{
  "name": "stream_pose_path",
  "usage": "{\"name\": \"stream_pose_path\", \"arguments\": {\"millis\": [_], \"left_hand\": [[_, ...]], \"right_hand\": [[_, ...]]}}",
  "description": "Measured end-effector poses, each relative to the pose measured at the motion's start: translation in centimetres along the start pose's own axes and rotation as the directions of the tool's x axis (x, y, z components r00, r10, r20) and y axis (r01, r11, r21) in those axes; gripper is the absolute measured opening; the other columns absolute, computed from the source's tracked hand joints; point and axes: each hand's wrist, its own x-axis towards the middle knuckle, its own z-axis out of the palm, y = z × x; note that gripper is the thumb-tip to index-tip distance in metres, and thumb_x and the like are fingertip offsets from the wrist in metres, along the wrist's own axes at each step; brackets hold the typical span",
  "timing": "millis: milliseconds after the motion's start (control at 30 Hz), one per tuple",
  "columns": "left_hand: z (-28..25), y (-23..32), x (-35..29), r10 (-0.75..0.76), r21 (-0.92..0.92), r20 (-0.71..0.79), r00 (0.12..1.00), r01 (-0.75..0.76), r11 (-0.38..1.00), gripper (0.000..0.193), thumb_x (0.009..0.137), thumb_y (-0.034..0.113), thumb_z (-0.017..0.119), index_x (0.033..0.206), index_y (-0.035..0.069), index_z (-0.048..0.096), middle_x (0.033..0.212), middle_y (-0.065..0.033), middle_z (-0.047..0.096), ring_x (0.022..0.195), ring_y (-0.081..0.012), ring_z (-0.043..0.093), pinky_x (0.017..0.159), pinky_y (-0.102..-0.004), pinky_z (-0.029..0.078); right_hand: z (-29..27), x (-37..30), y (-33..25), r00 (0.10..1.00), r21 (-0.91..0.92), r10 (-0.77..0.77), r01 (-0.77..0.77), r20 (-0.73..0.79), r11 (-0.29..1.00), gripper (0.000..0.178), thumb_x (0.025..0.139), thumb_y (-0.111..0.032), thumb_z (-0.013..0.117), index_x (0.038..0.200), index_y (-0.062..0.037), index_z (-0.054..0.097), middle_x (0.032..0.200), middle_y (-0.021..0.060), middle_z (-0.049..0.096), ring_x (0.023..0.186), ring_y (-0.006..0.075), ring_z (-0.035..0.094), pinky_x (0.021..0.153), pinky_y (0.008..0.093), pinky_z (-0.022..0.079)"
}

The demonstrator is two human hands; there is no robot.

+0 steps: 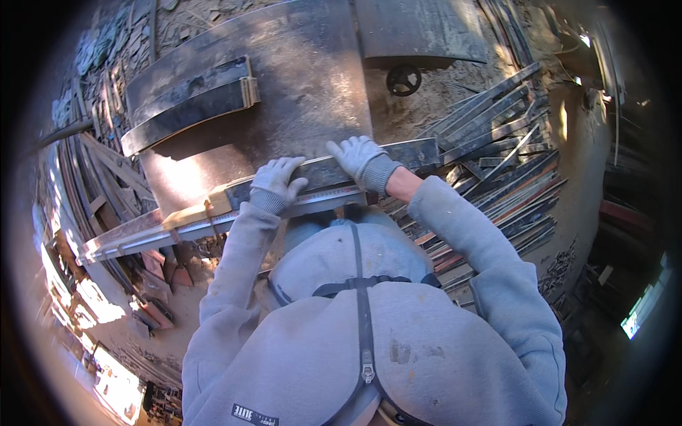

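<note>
Board (323, 172) is laid along the near edge of the desk (312, 78), beside the rail (192, 228); it is touched by the left hand (279, 183) and right hand (362, 160), both spread, unclenched; if pressed unevenly, it could be tipped off.

Far side, right of centre: a black spoked handwheel (403, 80) over dusty ground; beyond it to the right, a large loose pile of narrow strips (508, 206), mostly dark and grey with a few orange-red edges, lying at mixed angles. Left side: long bent-looking slats (77, 177) bundled together, reddish-brown offcuts (155, 264) nearer, and a bluish heap of scraps (103, 51) at far left. Right edge, in shadow: a dark red bar (626, 216) and, nearer, a bright tilted panel (643, 305), its nature unclear.
</note>
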Motion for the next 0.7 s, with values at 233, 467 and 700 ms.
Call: {"name": "stream_pose_path", "arguments": {"millis": [233,467,700], "left_hand": [[-0.2,0.3,0.1,-0.043,0.045,0.108,0.993,0.038,0.998,0.058,0.089,0.024,0.08,0.143,0.011,0.064,0.138,-0.0132,0.068,0.129,-0.0363,0.061,0.112,-0.0483,0.048],[-0.9,0.0,0.5,-0.064,-0.007,0.169,0.984,0.066,0.998,0.06,0.09,0.026,0.079,0.146,0.012,0.062,0.142,-0.0123,0.066,0.132,-0.0358,0.059,0.115,-0.0495,0.045],[-0.6,0.4,0.7,-0.049,0.027,0.122,0.991,0.046,0.999,0.062,0.088,0.027,0.082,0.144,0.009,0.063,0.135,-0.0173,0.068,0.125,-0.0402,0.06,0.111,-0.0499,0.047]], "right_hand": [[1.4,-9.2,10.3,0.692,0.6,0.591,-0.28,-0.415,0.749,0.081,0.088,-0.046,0.079,0.152,-0.0013,0.055,0.142,0.0245,0.066,0.134,0.0393,0.06,0.117,0.0468,0.046],[10.2,-11.7,13.7,0.776,0.979,0.597,-0.163,0.203,-0.122,0.038,0.099,-0.028,0.081,0.132,-0.0082,0.076,0.123,0.0057,0.075,0.109,0.0123,0.067,0.1,0.0296,0.054],[8.0,-11.8,13.7,0.845,0.966,0.475,-0.174,0.246,-0.191,0.052,0.086,-0.014,0.091,0.134,-0.0023,0.073,0.121,0.008,0.077,0.106,0.0147,0.073,0.098,0.0291,0.059]]}}
